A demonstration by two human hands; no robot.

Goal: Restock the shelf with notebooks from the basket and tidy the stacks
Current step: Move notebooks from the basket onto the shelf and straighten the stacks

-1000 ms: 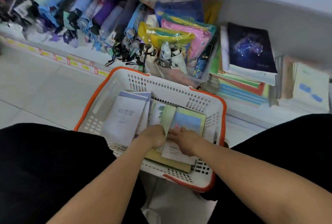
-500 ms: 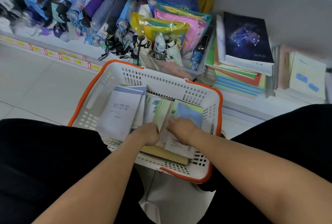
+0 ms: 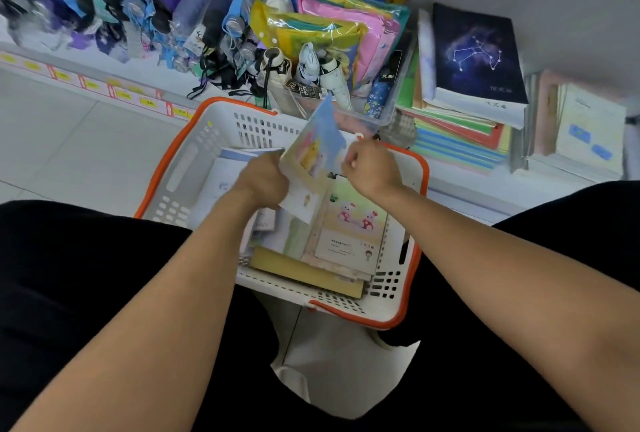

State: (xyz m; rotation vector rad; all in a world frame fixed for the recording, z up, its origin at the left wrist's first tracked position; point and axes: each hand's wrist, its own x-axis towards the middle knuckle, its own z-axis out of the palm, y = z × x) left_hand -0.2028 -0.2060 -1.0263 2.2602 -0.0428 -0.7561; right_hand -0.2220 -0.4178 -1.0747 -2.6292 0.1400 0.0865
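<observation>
A white basket with an orange rim (image 3: 180, 172) stands on the floor between my knees, holding several notebooks. A thin notebook with a blue and yellow cover (image 3: 317, 151) is tilted up out of the basket. My left hand (image 3: 265, 182) grips its left edge and my right hand (image 3: 372, 168) pinches its right edge. Under it lies a notebook with two pink bears (image 3: 353, 223) and a pale blue one (image 3: 221, 182) at the left. On the low shelf, notebook stacks rise at the right, topped by a dark constellation notebook (image 3: 474, 57).
Folded umbrellas (image 3: 194, 9) crowd the shelf's left part. Bright plastic pouches (image 3: 332, 26) sit in a clear bin behind the basket. A pale stack (image 3: 588, 130) stands at the far right. Grey floor tiles (image 3: 69, 154) spread to the left. My black-clad legs flank the basket.
Both hands were flat among the notebooks in the basket. Now they have lifted the blue and yellow notebook up on its edge, uncovering the bear notebook beneath.
</observation>
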